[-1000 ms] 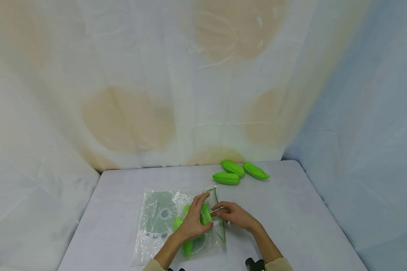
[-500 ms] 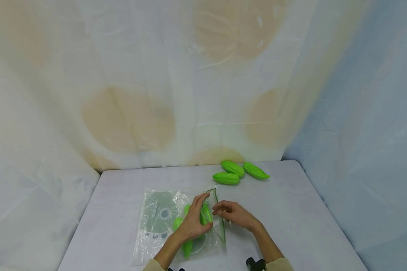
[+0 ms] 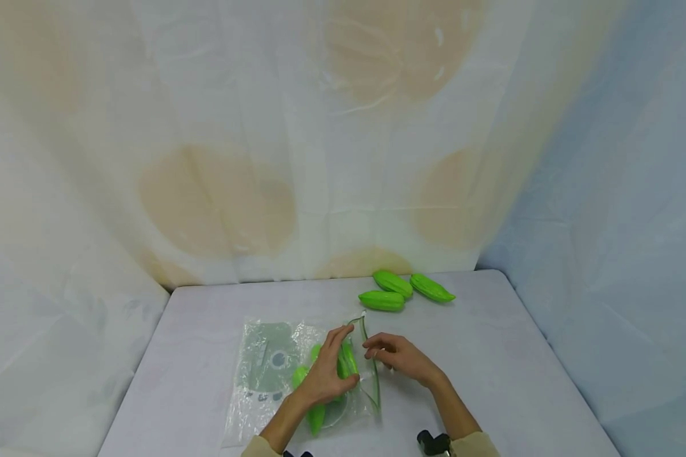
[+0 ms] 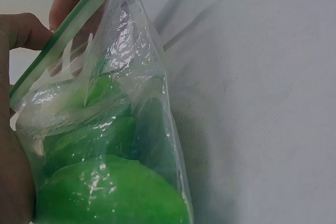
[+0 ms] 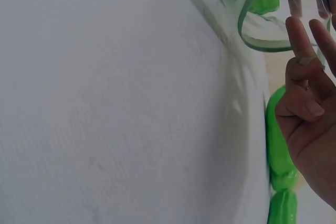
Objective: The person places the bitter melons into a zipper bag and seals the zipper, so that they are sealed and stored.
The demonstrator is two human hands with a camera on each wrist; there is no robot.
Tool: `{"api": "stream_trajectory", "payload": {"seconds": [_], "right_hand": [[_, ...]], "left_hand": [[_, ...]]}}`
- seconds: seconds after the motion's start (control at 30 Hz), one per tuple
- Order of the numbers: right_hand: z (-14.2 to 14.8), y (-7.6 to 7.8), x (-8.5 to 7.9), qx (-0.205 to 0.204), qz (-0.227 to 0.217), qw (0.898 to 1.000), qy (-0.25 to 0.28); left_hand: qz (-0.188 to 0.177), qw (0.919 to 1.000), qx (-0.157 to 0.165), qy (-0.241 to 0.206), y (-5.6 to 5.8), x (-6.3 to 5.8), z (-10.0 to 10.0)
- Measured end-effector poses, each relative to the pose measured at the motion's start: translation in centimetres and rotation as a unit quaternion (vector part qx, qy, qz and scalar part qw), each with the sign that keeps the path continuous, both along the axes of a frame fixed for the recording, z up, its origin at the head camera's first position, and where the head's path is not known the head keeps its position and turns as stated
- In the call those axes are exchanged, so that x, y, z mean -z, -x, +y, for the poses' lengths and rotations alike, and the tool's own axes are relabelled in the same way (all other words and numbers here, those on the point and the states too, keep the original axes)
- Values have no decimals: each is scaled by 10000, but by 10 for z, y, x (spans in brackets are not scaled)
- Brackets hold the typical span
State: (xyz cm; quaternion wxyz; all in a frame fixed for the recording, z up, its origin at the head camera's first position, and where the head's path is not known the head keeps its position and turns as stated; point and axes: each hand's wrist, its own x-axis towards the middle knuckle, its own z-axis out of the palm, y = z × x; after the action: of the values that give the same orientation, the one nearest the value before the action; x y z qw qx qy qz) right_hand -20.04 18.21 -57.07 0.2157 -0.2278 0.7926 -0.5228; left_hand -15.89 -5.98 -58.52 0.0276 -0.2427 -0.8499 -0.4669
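Note:
A clear zip bag [image 3: 240, 409] lies on the table, its mouth with the green strip [image 4: 60, 30] gaping to the right. Inside are several ridged green gourds [image 4: 110, 192] that look like bitter melons. My left hand [image 3: 324, 374] grips the bag near its mouth, thumb and fingers spread round the filled part. Just right of the strip is my right hand [image 3: 400, 358], fingers loosely bent and holding nothing. In the right wrist view the right hand's fingertips [image 5: 298, 32] come close to the strip; whether they touch it I cannot tell.
Three more green gourds [image 3: 381, 301] lie together at the table's back edge. White table cover [image 3: 491, 355] spreads right of the bag. Patterned plastic sheets [image 3: 354, 158] hang behind and along both sides.
My right hand has moved slightly right and back, away from the bag's mouth. The left hand, the bag and the gourds stay where they were.

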Motion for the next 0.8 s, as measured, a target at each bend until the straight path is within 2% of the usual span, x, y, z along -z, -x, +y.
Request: {"api": "stream_trajectory", "payload": {"seconds": [0.33,0.53,0.63,0.8], "right_hand": [[17,6,-1,514,138,9986,14],[37,11,-2,968,375,9946,-28],[47,12,-10,1186,408,9921,-91],[64,12,-33,1495,397,9880,-51]], "left_hand": [[94,9999,31,46,1,3,-1],[28,10000,54,-29,1,2,-1],[19,10000,61,-54,1,3,-1],[65,10000,43,-11,1,2,-1]]}}
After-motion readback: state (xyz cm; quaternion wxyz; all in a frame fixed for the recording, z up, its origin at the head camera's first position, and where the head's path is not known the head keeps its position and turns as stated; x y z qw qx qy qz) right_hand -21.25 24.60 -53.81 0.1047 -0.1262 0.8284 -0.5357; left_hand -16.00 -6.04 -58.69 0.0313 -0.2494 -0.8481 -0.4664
